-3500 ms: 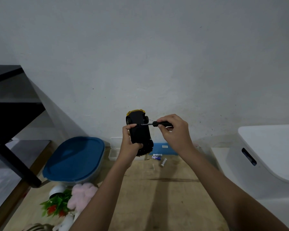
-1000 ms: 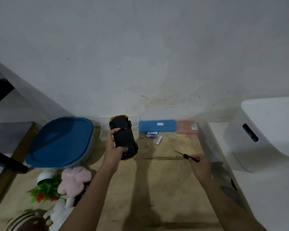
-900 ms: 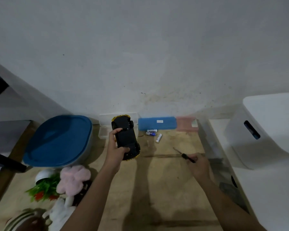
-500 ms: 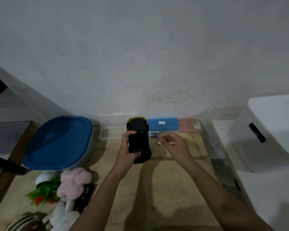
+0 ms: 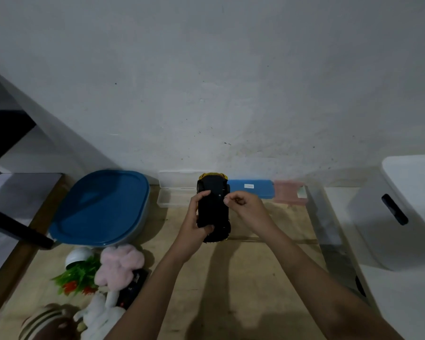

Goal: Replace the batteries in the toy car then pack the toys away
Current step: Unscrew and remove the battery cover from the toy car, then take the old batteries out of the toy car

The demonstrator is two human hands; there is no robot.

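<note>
A pale, scuffed wall is filling the upper half of the view, and a wooden bench [image 5: 250, 278] is running along its foot. Above the bench, the left hand [image 5: 194, 223] is gripping a black and yellow toy car [image 5: 213, 209] with fingers curled round its sides, holding it with its black underside facing the camera. The right hand [image 5: 247, 207] is sitting just beside the car, thumb and fingertip pinching a small thin piece [image 5: 225, 198] against the underside; what the piece is cannot be told. Against the wall, a clear case [image 5: 176, 191], a blue case [image 5: 252, 188] and a pink case [image 5: 288, 193] are lying in a row. A tub with a blue lid [image 5: 101, 207] is standing at the left, with a pink plush toy [image 5: 120, 263] and a toy plant [image 5: 77, 276] lying near it. A white box [image 5: 402, 212] is standing at the right.
</note>
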